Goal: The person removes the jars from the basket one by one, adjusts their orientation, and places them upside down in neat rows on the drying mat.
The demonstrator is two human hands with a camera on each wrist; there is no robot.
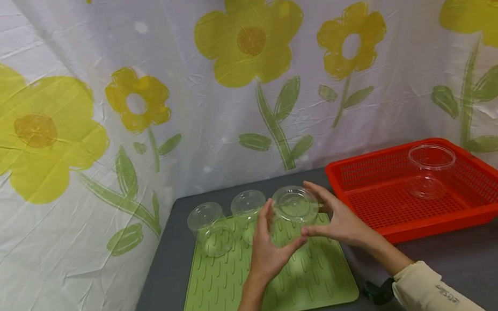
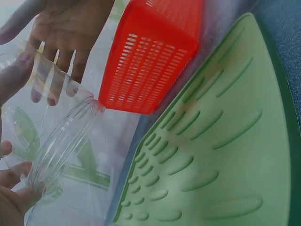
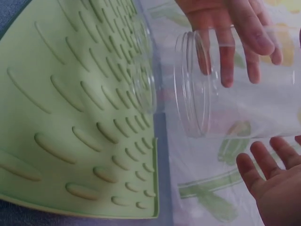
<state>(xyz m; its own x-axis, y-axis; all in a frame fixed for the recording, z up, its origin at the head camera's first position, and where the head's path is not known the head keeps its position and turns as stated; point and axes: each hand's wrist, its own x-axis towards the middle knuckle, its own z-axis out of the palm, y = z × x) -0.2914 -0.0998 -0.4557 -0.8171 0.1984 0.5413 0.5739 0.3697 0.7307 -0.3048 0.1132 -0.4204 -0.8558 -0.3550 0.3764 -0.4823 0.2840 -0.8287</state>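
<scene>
Head: fingers (image 1: 264, 222) against clear jar (image 1: 294, 206)

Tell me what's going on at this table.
A person is holding a clear container between the left hand and the right hand, raised over the green mat. Two similar containers stand toward the mat's far left. Another container stands in the red basket on the right.

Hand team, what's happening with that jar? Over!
Left hand and right hand around clear jar. Held above green mat. Nothing visibly blocking; two other jars stand left.
</scene>
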